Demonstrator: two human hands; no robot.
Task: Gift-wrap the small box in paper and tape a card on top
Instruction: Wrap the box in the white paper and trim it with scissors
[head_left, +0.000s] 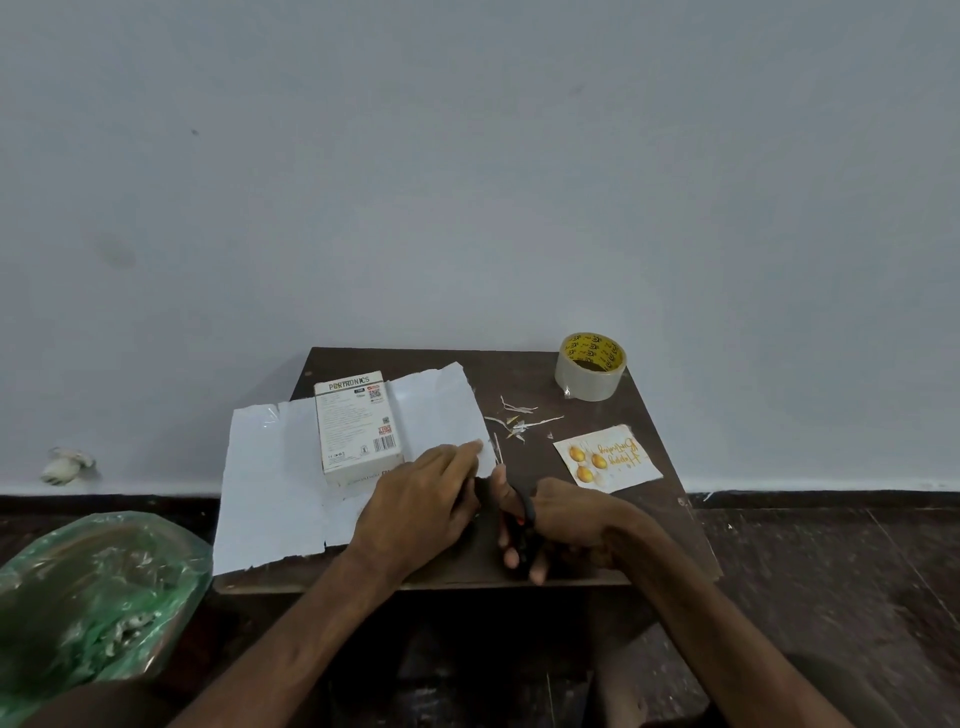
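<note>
A small white printed box (357, 427) lies flat on a sheet of white paper (270, 478) spread over a dark wooden table (649, 415). My left hand (423, 506) presses flat on the paper's right edge, fingers pointing to the right. My right hand (561, 522) grips black-handled scissors (514, 512), with the blades at the paper's edge just past my left fingertips. A "Happy Birthday" card (608, 458) with gold ornaments lies to the right. A roll of clear tape (589, 366) stands at the table's far right corner.
Thin paper scraps (519, 415) lie scattered between the paper and the card. A green plastic bag (88, 592) sits on the floor at the left. A grey wall rises right behind the table. A small white object (67, 465) lies by the wall on the left.
</note>
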